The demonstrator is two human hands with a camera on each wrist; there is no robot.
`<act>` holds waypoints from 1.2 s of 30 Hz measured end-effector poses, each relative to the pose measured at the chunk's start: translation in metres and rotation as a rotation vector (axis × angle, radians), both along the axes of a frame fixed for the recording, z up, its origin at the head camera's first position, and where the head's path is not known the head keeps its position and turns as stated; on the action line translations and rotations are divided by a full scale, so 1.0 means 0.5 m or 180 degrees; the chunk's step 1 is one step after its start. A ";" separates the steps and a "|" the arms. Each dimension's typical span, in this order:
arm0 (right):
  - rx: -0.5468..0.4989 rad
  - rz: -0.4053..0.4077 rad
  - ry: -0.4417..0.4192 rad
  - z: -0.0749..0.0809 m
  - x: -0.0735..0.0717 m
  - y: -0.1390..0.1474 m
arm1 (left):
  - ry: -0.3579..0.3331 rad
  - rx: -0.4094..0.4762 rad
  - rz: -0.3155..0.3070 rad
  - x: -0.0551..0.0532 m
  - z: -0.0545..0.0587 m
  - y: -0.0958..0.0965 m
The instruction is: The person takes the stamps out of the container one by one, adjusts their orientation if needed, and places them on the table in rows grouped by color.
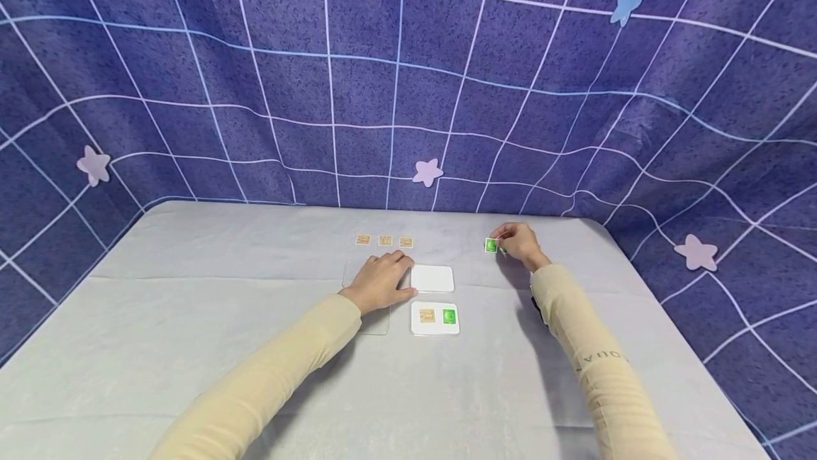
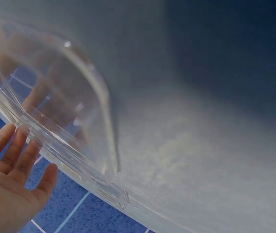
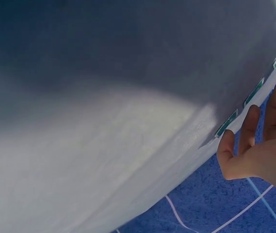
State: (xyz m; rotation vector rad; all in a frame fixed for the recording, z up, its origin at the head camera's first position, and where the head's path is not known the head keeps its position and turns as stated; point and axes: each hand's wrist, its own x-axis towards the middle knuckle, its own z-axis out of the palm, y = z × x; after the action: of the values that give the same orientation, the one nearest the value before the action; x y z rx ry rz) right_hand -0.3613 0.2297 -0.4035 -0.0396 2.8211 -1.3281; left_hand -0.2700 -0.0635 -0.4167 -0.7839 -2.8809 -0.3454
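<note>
My left hand (image 1: 379, 281) rests at the clear plastic case (image 1: 375, 327), its fingers loosely spread near a white rounded panel (image 1: 432, 278). In the left wrist view, the raised transparent cover (image 2: 79, 92) stands beside these fingers. Far right on the table, my right hand (image 1: 518, 242) pinches a small green stamp-like card (image 1: 491, 245) with a white border. The right wrist view shows that card tilted at the fingertips, with two more green cards (image 3: 254, 92) on the cloth beside the hand. Its thumb is partly cut off by the frame there.
Three tan stamp-like cards (image 1: 385, 240) lie in a row at the back. Nearer stands a second white panel (image 1: 435, 329), bearing one tan and one green card. A grey cloth covers the table (image 1: 408, 396); a blue gridded curtain (image 1: 364, 91) hangs behind.
</note>
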 end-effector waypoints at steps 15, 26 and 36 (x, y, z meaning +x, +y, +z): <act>0.0567 -0.0237 0.0050 -0.005 0.000 -0.005 | 0.0018 0.0041 -0.0031 0.006 0.003 0.000; 0.0593 -0.0299 0.0032 -0.003 -0.001 -0.005 | 0.0030 -0.0009 -0.0032 0.001 -0.002 -0.001; 0.0524 -0.0273 0.0027 0.003 0.000 0.000 | 0.0008 -0.0026 -0.0018 0.002 0.004 0.000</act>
State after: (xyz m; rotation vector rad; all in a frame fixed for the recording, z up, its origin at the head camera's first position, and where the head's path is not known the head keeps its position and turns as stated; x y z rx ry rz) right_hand -0.3614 0.2295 -0.4021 0.0801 2.9593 -1.1065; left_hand -0.2689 -0.0633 -0.4150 -0.7933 -2.8803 -0.3332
